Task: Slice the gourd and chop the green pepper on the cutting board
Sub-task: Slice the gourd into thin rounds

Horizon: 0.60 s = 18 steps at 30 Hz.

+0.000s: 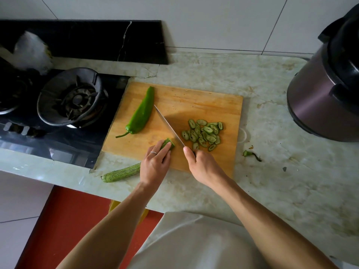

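The board point(194, 101) lies mid-counter with the whole pepper point(140, 115) at its 9 o'clock and a pile of slices point(204, 133) at 3. The gourd point(124, 172) runs from 8 o'clock off the board's near edge to 2, its cut end point(169, 143) just left of the knife point(168, 126). The left hand point(155, 164) wraps the gourd; the right hand point(204, 165) clasps the handle (hidden by the fingers). The cooker point(320, 105) and stove point(70, 98) stand well clear.

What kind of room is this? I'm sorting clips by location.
Most likely a home kitchen: a gas stove set into a stone counter, a cooker at the right, and a cutting board where the hands slice a gourd.
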Each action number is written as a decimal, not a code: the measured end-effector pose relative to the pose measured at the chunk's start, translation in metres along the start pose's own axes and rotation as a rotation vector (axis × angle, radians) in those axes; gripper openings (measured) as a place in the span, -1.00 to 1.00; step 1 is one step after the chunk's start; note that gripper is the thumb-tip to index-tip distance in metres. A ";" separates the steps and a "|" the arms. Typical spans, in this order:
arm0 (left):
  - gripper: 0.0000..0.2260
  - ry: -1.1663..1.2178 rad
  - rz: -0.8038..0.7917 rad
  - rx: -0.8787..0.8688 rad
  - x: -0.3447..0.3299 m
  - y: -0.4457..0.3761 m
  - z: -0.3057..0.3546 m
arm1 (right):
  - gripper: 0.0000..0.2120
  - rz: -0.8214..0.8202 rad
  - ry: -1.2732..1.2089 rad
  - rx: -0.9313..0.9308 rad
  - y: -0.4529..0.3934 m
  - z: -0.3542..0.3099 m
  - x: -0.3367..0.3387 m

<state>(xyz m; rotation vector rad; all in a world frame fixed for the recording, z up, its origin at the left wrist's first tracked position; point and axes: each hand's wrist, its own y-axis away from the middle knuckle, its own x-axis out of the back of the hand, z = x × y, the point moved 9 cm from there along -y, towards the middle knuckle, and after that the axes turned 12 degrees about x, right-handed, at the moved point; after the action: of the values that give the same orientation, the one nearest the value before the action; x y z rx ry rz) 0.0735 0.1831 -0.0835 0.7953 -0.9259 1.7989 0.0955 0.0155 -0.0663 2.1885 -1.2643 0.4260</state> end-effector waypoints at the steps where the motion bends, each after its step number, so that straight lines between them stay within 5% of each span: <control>1: -0.77 0.004 0.002 0.009 0.001 0.000 0.000 | -0.49 0.002 0.004 0.000 0.003 0.003 0.002; 18: -0.73 0.041 -0.087 0.030 -0.005 0.000 -0.005 | -0.57 -0.036 0.102 0.072 0.027 -0.011 -0.006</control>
<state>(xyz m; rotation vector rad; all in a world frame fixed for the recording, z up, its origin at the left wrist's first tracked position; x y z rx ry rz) 0.0745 0.1852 -0.0906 0.8027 -0.8270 1.7504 0.0690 0.0155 -0.0519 2.2161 -1.1703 0.5698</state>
